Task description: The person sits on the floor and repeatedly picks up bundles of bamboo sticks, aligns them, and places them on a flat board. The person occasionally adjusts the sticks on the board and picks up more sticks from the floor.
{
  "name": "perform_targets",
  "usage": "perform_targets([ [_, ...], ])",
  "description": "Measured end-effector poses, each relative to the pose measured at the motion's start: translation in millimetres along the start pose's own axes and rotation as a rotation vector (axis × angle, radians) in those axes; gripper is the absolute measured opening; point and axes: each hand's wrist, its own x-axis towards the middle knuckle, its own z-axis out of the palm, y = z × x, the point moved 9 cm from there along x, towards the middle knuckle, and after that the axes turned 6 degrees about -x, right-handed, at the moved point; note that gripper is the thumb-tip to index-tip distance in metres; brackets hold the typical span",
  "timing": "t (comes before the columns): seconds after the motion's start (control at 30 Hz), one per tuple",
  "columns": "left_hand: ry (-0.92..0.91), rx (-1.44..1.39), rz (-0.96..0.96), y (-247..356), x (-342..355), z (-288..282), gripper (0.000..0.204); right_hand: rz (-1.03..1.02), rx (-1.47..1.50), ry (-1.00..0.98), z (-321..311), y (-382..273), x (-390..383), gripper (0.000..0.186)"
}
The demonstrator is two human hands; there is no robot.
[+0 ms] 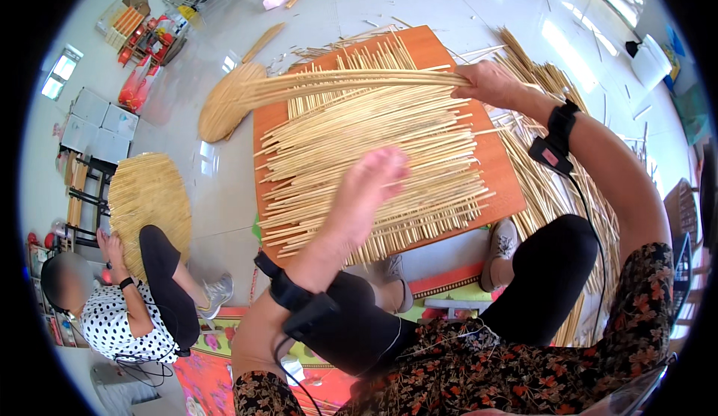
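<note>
My right hand (485, 81) is closed around a long bundle of thin pale sticks (344, 79), held across the far part of an orange-brown board (497, 195) with its other end spread out to the left. Many more sticks (321, 192) lie crosswise in layers on the board, some poking past its edges. My left hand (366, 188) is over the middle of these sticks, blurred by motion; its fingers look bent, but what is in them, if anything, cannot be made out.
A co-worker (123, 319) sits at the left, hands on an oval woven mat (149, 192). Another oval mat (221, 106) lies beyond the board. Loose sticks (523, 162) are piled at the right. A white bucket (651, 65) stands at far right; boxes (101, 121) stand at far left.
</note>
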Motion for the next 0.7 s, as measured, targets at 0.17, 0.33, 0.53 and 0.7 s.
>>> perform_targets([
  [0.17, -0.321, 0.649, 0.193, -0.3, -5.0, 59.3, 0.025, 0.0, -0.169, -0.009, 36.8, 8.8, 89.9, 0.038],
  [0.33, -0.42, 0.842, 0.375, 10.6, -12.9, 71.7, 0.029, -0.058, -0.198, 0.013, 90.1, 16.1, 163.9, 0.035],
  [0.53, -0.455, 0.876, 0.287, 7.4, 0.3, 65.0, 0.029, -0.134, -0.137, 0.103, 140.5, 30.2, 223.5, 0.026],
  [0.7, -0.443, 0.816, 0.317, 12.4, 5.3, 61.9, 0.03, -0.147, -0.146, 0.008, 170.5, 43.4, 235.2, 0.039],
])
